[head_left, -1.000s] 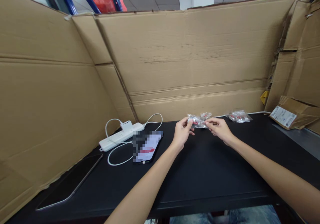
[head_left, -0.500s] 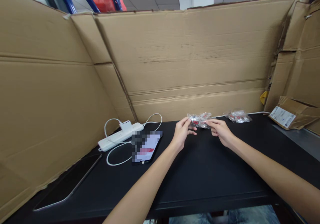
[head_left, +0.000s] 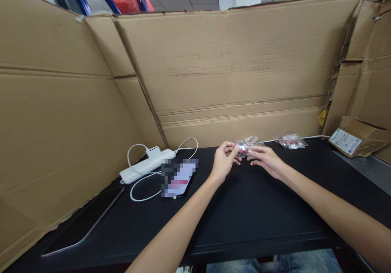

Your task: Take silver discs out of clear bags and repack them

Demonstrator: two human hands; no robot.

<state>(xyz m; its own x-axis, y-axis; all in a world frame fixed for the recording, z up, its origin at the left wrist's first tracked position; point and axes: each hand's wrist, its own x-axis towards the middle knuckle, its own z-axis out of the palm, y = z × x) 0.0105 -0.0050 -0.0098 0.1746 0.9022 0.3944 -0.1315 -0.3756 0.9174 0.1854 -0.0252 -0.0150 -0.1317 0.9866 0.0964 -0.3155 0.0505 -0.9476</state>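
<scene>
Between my hands is a small clear plastic packet (head_left: 242,150) with shiny, red-marked contents too small to name. My left hand (head_left: 224,161) pinches its left side between thumb and fingers. On the packet's right edge are the thumb and fingertips of my right hand (head_left: 268,161), closed on it with the other fingers loosely curled. More crinkled clear plastic (head_left: 252,140) shows just behind; whether it is a separate packet I cannot tell. Further right, a group of similar clear packets (head_left: 291,141) lies on the black table (head_left: 244,216).
To the left, a white power strip (head_left: 148,166) with a plugged-in charger and looping white cable lies beside a phone (head_left: 181,179) with a partly blurred screen. A dark tablet (head_left: 84,222) rests at the front left. Cardboard walls (head_left: 232,69) surround the table; an opened carton (head_left: 360,136) stands right.
My hands have drawn closer together around the packet, which looks bunched up and turned. The left thumb now lies across its front. The other packets have stayed put.
</scene>
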